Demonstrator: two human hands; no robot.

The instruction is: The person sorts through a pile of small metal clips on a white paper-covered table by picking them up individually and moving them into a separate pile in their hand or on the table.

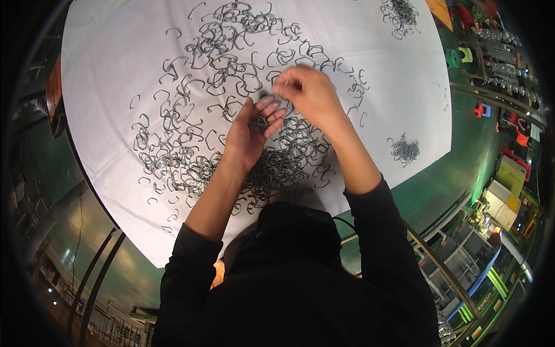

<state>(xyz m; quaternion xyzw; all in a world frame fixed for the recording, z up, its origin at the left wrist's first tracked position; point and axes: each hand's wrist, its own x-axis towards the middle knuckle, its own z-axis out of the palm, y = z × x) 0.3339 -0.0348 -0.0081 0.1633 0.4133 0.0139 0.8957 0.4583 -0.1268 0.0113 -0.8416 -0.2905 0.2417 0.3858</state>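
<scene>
From where I stand, with twelve o'clock on the bench's far side, the person leans over a broad bench (107, 115) with a white covering. Near its centre the left hand (245, 134) is cupped palm-up, its fingers curled around a few bent grey metal wire hooks (261, 122). At two o'clock from it is the right hand (309, 95), thumb and fingers drawn together; it is blurred, and I cannot tell whether it grips a hook. A dense dark heap of the hooks (276, 170) lies at six o'clock, just below the left hand. Scattered hooks (167, 139) sweep from eight round through twelve to two. Two small separate piles sit farther out: one pile at two (399, 17), another between three and four (404, 150).
</scene>
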